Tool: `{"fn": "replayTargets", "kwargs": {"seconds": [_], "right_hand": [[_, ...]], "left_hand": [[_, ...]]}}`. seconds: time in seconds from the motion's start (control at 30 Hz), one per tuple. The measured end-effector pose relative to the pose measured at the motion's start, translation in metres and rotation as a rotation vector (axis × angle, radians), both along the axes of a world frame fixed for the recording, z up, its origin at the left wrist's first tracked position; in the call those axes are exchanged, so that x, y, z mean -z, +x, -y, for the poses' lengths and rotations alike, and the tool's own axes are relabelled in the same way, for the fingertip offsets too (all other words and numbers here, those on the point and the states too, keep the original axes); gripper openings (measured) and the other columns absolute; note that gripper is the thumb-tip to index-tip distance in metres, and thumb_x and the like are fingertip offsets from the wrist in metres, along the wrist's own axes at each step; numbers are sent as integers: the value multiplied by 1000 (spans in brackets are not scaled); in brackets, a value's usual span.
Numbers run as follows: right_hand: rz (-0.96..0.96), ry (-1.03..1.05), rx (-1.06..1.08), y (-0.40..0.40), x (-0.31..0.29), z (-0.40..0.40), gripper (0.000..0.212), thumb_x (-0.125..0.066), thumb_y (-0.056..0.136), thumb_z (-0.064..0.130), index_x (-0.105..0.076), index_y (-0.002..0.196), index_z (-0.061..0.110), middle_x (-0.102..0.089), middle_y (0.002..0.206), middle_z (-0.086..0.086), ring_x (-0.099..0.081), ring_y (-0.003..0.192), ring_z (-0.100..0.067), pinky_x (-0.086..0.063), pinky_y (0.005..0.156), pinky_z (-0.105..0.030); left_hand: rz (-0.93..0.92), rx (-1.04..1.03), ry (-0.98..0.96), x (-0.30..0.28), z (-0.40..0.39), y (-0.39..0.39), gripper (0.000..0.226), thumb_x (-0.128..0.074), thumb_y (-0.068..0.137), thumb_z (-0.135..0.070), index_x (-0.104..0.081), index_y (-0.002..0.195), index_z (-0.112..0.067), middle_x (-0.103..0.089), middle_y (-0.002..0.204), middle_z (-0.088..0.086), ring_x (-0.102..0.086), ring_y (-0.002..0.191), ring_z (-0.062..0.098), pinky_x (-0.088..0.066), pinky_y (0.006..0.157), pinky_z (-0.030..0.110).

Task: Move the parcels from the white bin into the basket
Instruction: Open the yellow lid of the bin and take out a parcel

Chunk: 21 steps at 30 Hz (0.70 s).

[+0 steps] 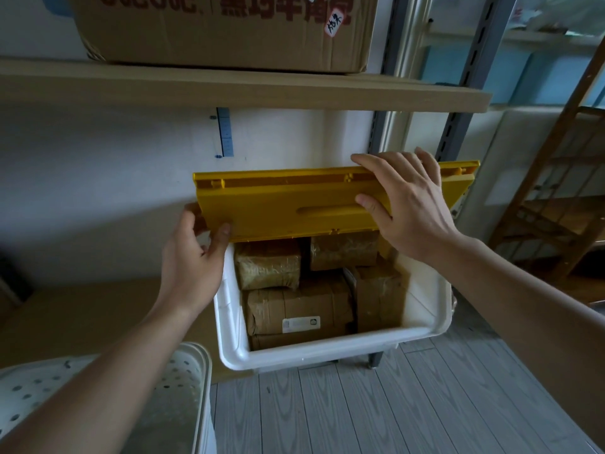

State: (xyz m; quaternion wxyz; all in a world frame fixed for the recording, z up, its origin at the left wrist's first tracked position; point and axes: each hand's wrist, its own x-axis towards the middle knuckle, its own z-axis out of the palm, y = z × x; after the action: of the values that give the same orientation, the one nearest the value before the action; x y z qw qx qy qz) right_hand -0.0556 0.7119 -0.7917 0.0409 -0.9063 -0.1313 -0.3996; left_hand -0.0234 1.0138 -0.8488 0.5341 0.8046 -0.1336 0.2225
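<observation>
A white bin (330,350) stands on the floor under a shelf, with several brown taped parcels (298,309) packed inside. Its yellow lid (288,204) is tilted up at the back, against the wall. My left hand (193,257) grips the lid's lower left corner, thumb on the front face. My right hand (406,204) holds the lid near its right end, fingers hooked over the top edge and thumb on the face. A white perforated basket (183,388) sits at the lower left, partly hidden by my left forearm.
A wooden shelf board (229,86) runs above the bin and carries a large cardboard box (229,31). Grey metal uprights (455,126) stand at the right, with a wooden rack (556,191) beyond. Grey plank floor (393,404) lies in front.
</observation>
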Motion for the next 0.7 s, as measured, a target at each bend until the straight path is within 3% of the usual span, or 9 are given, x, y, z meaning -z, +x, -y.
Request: {"fn": "replayTargets", "kwargs": {"seconds": [0.07, 0.13, 0.23, 0.3, 0.4, 0.5, 0.6, 0.7], "right_hand": [[54, 30, -1, -5, 5, -1, 51, -59, 98, 41, -55, 143, 16, -60, 137, -9, -51, 132, -33, -25, 120, -55], [109, 96, -20, -13, 13, -4, 53, -66, 96, 37, -56, 142, 13, -58, 140, -12, -48, 135, -34, -31, 117, -53], [151, 183, -33, -27, 29, -11, 52, -72, 92, 34, -60, 136, 10, -56, 138, -16, -47, 130, -34, -38, 107, -44], [139, 183, -37, -35, 42, -15, 50, -73, 90, 35, -62, 132, 9, -56, 134, -15, -47, 125, -31, -34, 101, -36], [39, 196, -89, -45, 62, -20, 52, -73, 88, 37, -62, 132, 10, -58, 131, -14, -51, 123, -31, -41, 101, -38], [-70, 248, -137, -54, 81, -24, 55, -71, 89, 42, -57, 135, 15, -56, 131, -9, -53, 122, -31, -48, 99, -46], [-158, 285, -155, -57, 91, -23, 62, -68, 88, 48, -51, 140, 21, -53, 135, -5, -52, 125, -28, -51, 97, -50], [-188, 342, -127, -57, 91, -17, 69, -75, 86, 45, -48, 144, 18, -53, 138, -4, -51, 127, -25, -47, 102, -43]], "left_hand": [[1, 46, -8, 0, -1, -8, 48, -58, 91, -43, -49, 133, -21, -58, 116, -22, -54, 106, -15, -43, 87, 14], [26, 57, -7, 1, -7, -14, 55, -59, 89, -45, -45, 138, -23, -57, 120, -24, -54, 112, -11, -45, 90, 19], [123, 18, 17, 0, -19, -21, 36, -64, 95, -31, -51, 126, -20, -63, 117, -7, -63, 109, 10, -53, 85, 24], [173, 9, 50, -3, -21, -28, 19, -64, 96, -21, -57, 112, -13, -65, 104, 0, -64, 96, 13, -53, 77, 15], [161, 82, 128, 0, -15, -41, 12, -65, 97, -26, -61, 104, -17, -66, 97, -6, -65, 84, 11, -55, 73, 21], [143, 175, 254, 9, -8, -49, 24, -58, 92, -42, -61, 110, -26, -65, 104, -17, -64, 96, 2, -52, 77, 13], [125, 246, 350, 19, 3, -50, 29, -61, 93, -37, -62, 119, -26, -63, 115, -16, -60, 113, 2, -49, 90, 16], [113, 258, 398, 26, 13, -47, 30, -65, 96, -34, -60, 125, -26, -60, 122, -18, -56, 118, -2, -46, 94, 14]]}}
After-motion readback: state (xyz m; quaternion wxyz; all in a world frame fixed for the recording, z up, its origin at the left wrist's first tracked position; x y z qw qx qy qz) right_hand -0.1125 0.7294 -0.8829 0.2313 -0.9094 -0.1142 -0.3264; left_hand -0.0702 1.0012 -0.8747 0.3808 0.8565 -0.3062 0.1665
